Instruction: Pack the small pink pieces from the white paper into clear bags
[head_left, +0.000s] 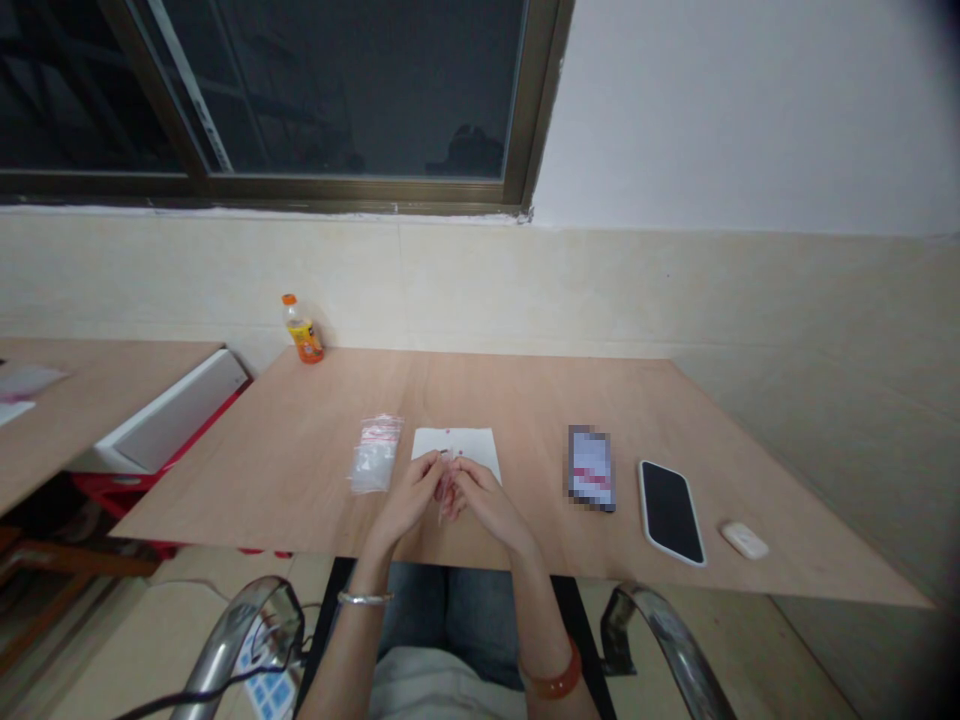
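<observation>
My left hand [417, 492] and my right hand [481, 494] meet over the near part of a white sheet of paper [480, 442]. Thumbs and fingertips of both are closed in a pinch on what looks like a small clear plastic bag [442, 508], which hangs between them. My fingers cover much of it, and its contents are too small to make out. Small reddish dots show on the paper's far edge. Left of the paper lies a stack of clear zip bags [375, 458] with red strips along the top.
A phone with a blurred screen [591, 470], a dark-screened phone [672, 512] and a white earbud case [744, 540] lie to the right. An orange drink bottle [304, 335] stands at the wooden table's [525, 390] back left. Metal chair arms [244, 635] flank me.
</observation>
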